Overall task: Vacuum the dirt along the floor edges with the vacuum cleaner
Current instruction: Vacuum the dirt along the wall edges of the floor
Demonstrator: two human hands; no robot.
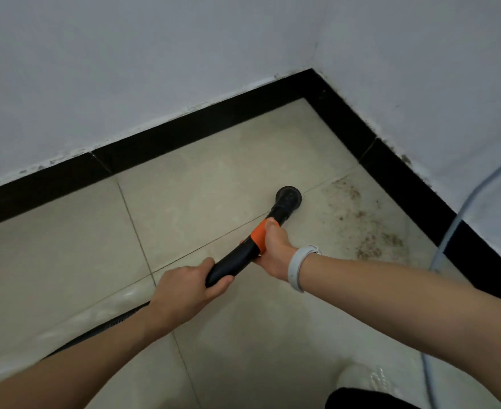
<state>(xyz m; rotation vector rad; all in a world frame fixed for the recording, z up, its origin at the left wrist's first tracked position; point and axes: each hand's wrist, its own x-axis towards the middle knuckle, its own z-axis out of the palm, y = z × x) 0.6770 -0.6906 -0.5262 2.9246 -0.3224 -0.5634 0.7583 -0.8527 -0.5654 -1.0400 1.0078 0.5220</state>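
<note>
White walls (154, 54) meet in a corner up top, and a black skirting board (184, 137) runs along both of them, framing the beige tiled floor (66, 246). There is open tile to the left and toward the camera. Along the right-hand skirting lies a scatter of brown dirt (367, 228), close to the edge. A pale cable (461, 208) hangs down the right wall. The black vacuum cleaner tube (237, 258) angles down toward the corner, its round nozzle (288, 197) on the floor just left of the dirt. The right hand (275, 249) grips the orange collar (259, 234), fingers curled round it; the left hand (190, 287) clasps the tube's near end, where the ribbed hose (95, 335) trails away.
</note>
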